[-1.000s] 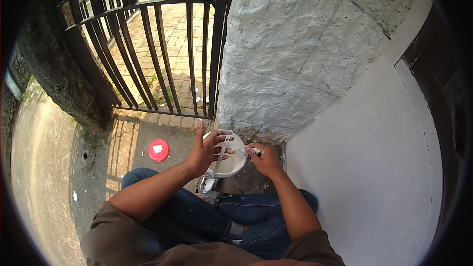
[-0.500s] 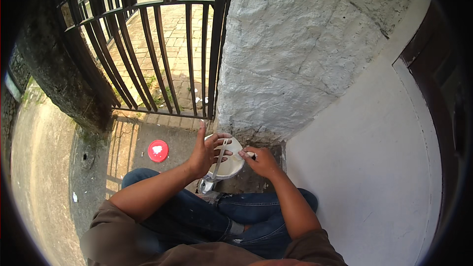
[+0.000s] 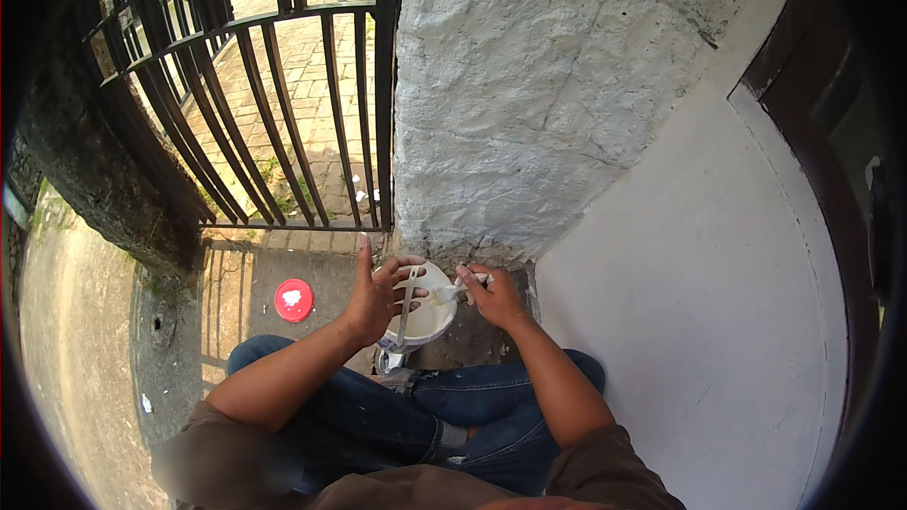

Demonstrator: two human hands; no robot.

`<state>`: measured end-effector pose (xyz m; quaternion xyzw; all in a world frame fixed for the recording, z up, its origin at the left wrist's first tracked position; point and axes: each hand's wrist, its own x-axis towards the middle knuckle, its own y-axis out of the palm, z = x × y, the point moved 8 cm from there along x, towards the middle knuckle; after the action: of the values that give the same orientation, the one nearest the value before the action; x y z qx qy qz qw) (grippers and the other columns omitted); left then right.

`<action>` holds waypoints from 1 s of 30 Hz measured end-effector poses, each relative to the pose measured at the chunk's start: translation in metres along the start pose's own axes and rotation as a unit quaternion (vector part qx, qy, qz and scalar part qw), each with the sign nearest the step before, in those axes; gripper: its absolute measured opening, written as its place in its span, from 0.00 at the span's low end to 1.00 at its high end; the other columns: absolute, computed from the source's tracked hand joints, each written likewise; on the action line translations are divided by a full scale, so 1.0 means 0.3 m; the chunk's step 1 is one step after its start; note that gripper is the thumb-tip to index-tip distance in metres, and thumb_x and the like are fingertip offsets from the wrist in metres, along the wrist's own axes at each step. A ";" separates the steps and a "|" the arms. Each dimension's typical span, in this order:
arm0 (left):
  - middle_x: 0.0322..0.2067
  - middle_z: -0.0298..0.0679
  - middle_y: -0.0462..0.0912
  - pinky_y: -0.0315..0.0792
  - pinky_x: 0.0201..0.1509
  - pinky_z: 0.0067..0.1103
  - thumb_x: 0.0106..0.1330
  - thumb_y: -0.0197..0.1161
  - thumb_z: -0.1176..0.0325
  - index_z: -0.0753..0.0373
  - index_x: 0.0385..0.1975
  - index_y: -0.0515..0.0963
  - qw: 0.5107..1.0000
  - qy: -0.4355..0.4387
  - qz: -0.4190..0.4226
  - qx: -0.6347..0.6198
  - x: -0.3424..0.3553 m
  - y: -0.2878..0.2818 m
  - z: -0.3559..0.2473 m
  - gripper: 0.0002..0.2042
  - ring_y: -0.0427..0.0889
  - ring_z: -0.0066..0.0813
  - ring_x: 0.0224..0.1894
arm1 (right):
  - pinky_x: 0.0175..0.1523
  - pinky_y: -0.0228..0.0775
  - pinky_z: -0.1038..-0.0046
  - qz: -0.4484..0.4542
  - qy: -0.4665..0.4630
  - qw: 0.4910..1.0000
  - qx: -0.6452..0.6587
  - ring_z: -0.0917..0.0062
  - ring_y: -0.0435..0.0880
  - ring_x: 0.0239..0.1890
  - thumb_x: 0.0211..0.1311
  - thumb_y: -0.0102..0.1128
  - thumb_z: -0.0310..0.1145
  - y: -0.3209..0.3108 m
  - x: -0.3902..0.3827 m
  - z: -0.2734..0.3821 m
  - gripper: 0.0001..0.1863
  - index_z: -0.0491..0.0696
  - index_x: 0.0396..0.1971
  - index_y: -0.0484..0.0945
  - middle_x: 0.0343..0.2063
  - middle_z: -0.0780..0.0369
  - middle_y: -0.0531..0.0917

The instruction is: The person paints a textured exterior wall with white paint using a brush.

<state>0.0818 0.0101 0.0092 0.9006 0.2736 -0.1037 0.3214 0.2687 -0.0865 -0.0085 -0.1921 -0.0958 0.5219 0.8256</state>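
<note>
A white bucket with pale paint inside is in front of my crossed legs. Its light strap-like handle stands across the opening. My left hand is at the bucket's left side, fingers hooked behind the handle and thumb pointing up. At the right rim, my right hand grips a paintbrush coated in white, its head over the bucket's opening. The fingers hide part of the brush's grip. To the left on the ground lies a red lid with a white blob of paint on it.
A dark barred gate stands ahead on the left, beside a rough stone pillar. Ahead rises a rough white-painted wall, joining a smooth white wall on my right. A brown frame borders the far right.
The paintbrush's white head now shows over the bucket, raised toward the right rim with my right hand. My left hand keeps its hold at the handle. The whole view has shifted slightly.
</note>
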 end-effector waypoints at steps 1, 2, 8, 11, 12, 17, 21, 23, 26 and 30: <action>0.58 0.40 0.76 0.65 0.62 0.34 0.60 0.24 0.14 0.59 0.63 0.71 1.000 -0.004 -0.008 -0.015 0.008 0.004 -0.002 0.54 0.76 0.35 0.53 | 0.27 0.67 0.74 -0.007 0.006 1.000 0.004 0.84 0.76 0.19 0.74 0.61 0.49 -0.011 0.000 -0.015 0.22 0.43 0.35 0.86 0.14 0.64 0.79; 0.58 0.40 0.76 0.64 0.62 0.35 0.59 0.25 0.13 0.59 0.62 0.72 0.999 -0.008 -0.016 -0.030 0.015 0.007 0.001 0.55 0.76 0.36 0.53 | 0.27 0.65 0.75 -0.024 0.001 0.999 0.039 0.86 0.75 0.19 0.75 0.60 0.49 -0.027 0.001 -0.026 0.22 0.43 0.34 0.86 0.14 0.66 0.78; 0.58 0.41 0.77 0.64 0.62 0.36 0.58 0.27 0.13 0.60 0.61 0.72 0.998 -0.007 -0.039 -0.039 -0.003 -0.018 -0.002 0.55 0.76 0.37 0.53 | 0.26 0.63 0.77 -0.040 -0.002 0.995 0.088 0.87 0.73 0.18 0.76 0.60 0.50 -0.035 0.015 -0.037 0.23 0.43 0.35 0.85 0.13 0.68 0.76; 0.57 0.40 0.77 0.66 0.61 0.35 0.58 0.29 0.13 0.60 0.61 0.73 0.999 -0.002 -0.035 -0.034 0.003 -0.011 -0.003 0.55 0.76 0.37 0.52 | 0.26 0.65 0.76 -0.034 -0.002 0.997 0.064 0.87 0.73 0.18 0.75 0.60 0.51 -0.036 0.016 -0.039 0.23 0.43 0.37 0.86 0.13 0.67 0.77; 0.57 0.40 0.77 0.66 0.61 0.35 0.58 0.29 0.13 0.60 0.61 0.73 0.999 -0.006 -0.033 -0.032 0.006 -0.012 -0.001 0.55 0.76 0.37 0.52 | 0.26 0.65 0.76 -0.027 0.005 0.999 0.044 0.86 0.73 0.18 0.74 0.61 0.52 -0.030 0.015 -0.046 0.24 0.43 0.38 0.86 0.14 0.67 0.77; 0.56 0.41 0.77 0.68 0.58 0.33 0.57 0.31 0.12 0.60 0.60 0.74 0.997 0.002 -0.037 -0.063 0.017 -0.036 -0.013 0.54 0.76 0.36 0.52 | 0.26 0.66 0.75 -0.099 -0.025 0.995 0.017 0.84 0.74 0.18 0.75 0.61 0.50 -0.099 0.008 -0.008 0.23 0.42 0.40 0.86 0.14 0.65 0.79; 0.56 0.42 0.77 0.67 0.58 0.34 0.57 0.31 0.12 0.60 0.59 0.74 0.996 0.007 -0.042 -0.082 0.007 -0.061 -0.050 0.55 0.76 0.36 0.51 | 0.27 0.66 0.76 -0.222 -0.135 0.965 -0.023 0.84 0.75 0.19 0.76 0.60 0.42 -0.318 -0.057 0.093 0.17 0.42 0.40 0.86 0.15 0.64 0.80; 0.55 0.41 0.77 0.67 0.58 0.34 0.56 0.31 0.12 0.60 0.59 0.74 0.996 0.007 -0.055 -0.065 0.015 -0.069 -0.050 0.55 0.76 0.36 0.51 | 0.27 0.66 0.77 -0.328 -0.189 0.926 -0.018 0.84 0.76 0.20 0.76 0.59 0.38 -0.480 -0.151 0.212 0.15 0.41 0.40 0.86 0.18 0.63 0.82; 0.55 0.41 0.77 0.66 0.58 0.34 0.56 0.31 0.11 0.60 0.59 0.74 0.997 0.006 -0.051 -0.059 0.025 -0.064 -0.050 0.55 0.75 0.36 0.51 | 0.27 0.66 0.80 -0.467 -0.214 0.858 0.024 0.83 0.77 0.20 0.79 0.55 0.42 -0.668 -0.274 0.413 0.19 0.39 0.40 0.84 0.20 0.62 0.82; 0.55 0.40 0.76 0.66 0.58 0.33 0.56 0.32 0.11 0.60 0.59 0.74 0.997 0.012 -0.047 -0.052 0.028 -0.058 -0.051 0.55 0.75 0.37 0.51 | 0.25 0.64 0.81 -0.554 -0.247 0.783 0.134 0.81 0.77 0.19 0.80 0.52 0.47 -0.819 -0.275 0.590 0.24 0.38 0.40 0.82 0.21 0.60 0.83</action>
<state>0.0793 0.0347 0.0089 0.8703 0.3242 -0.0930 0.3590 0.3716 -0.2159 0.2583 0.1424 -0.3156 0.0115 0.9381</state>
